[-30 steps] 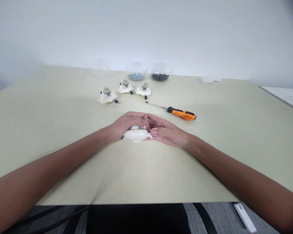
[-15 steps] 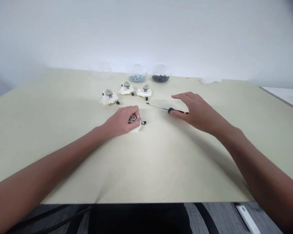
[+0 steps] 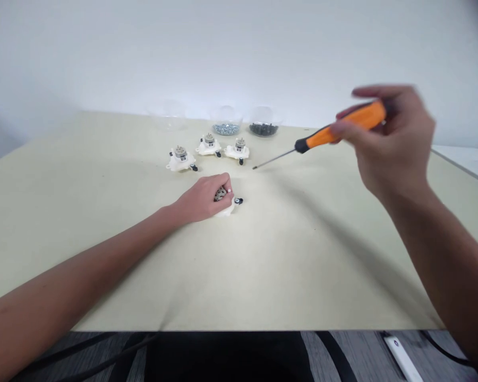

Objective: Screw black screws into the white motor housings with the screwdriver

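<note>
My left hand (image 3: 207, 198) is closed around a white plastic part with a round grey motor (image 3: 220, 194), resting on the table. A small black piece (image 3: 239, 201) sticks out from its right side, with a silvery screw head on it. My right hand (image 3: 396, 138) grips an orange and black screwdriver (image 3: 330, 132) by its handle, raised above the table. Its metal shaft slopes down to the left, and the tip is right of the held part and apart from it. My right fingers are slightly blurred.
Three similar motor assemblies stand beyond my left hand: one at the left (image 3: 181, 158), one in the middle (image 3: 209, 145) and one at the right (image 3: 239, 150). Behind them are clear bowls, one with silvery screws (image 3: 226, 129), another with black pieces (image 3: 263, 129). A third clear bowl (image 3: 170, 119) stands left.
My right hand has closed on the screwdriver, lifting it off the table up and to the right. My left hand keeps its hold on the motor assembly, nearly in the same place.
</note>
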The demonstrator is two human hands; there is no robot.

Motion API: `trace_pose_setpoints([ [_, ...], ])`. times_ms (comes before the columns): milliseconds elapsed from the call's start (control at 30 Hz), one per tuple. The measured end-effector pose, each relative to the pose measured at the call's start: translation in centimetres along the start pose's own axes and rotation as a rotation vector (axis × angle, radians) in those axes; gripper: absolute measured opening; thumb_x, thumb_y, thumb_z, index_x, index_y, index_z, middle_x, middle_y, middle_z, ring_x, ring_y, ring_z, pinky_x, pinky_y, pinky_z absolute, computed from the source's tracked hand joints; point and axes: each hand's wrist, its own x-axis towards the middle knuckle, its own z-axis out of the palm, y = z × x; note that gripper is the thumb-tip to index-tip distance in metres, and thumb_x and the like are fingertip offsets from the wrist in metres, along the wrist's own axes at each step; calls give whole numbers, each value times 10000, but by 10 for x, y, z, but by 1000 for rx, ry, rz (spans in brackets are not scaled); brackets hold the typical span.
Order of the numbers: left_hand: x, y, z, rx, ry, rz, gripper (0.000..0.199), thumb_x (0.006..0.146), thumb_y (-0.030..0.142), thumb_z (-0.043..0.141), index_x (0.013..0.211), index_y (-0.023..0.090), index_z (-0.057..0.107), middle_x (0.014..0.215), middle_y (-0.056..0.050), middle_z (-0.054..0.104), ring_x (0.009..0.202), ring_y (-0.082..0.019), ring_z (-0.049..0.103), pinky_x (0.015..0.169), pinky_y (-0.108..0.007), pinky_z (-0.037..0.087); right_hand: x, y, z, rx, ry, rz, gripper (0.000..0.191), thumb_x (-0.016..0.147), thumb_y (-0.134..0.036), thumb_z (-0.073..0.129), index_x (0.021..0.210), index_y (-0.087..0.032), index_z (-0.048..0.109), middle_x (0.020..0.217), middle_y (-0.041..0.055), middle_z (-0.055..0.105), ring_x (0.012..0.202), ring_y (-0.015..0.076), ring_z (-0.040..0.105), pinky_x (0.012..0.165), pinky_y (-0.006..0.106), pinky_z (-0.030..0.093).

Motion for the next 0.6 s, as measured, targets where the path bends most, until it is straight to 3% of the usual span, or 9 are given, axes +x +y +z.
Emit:
trace_pose_setpoints([
  [100,0,-1,1,6,2,2,101,881,273,476,841,191,519,802,19,632,715,-131,546,645,-278,388,31,-23,21,310,180,-109,200,718,-171,593,917,-188,599,929,66,593,787,167,603,658,312,496],
  [133,0,-1,1,3,2,1,101,880,273,477,841,191,521,804,18,632,714,-130,546,644,-277,388,39,-31,29,356,166,-21,192,762,-185,523,942,-198,585,943,68,576,792,158,593,615,294,479],
  [200,1,-1,1,-5,3,-7,101,879,276,480,843,191,523,810,18,635,718,-129,548,642,-276,391,48,-46,46,441,90,270,208,732,-154,425,893,-226,536,839,41,531,613,118,519,518,270,429],
  [300,0,-1,1,-5,5,-14,99,876,275,481,847,192,526,809,17,635,724,-131,551,646,-276,394,49,-66,73,554,27,419,31,757,-246,418,755,-220,435,772,23,455,473,91,373,399,265,290],
  [400,0,0,0,1,1,5,96,874,274,483,850,190,523,814,12,631,728,-134,549,654,-280,397,40,-81,96,643,-21,397,202,758,-376,485,699,-225,364,675,-4,363,424,87,272,360,284,201],
  [600,1,1,1,-10,1,36,21,836,210,501,839,190,504,814,20,628,718,-127,544,665,-275,398,28,-95,116,715,-3,502,273,700,-300,499,656,-216,244,561,-38,212,349,70,146,338,274,83],
])
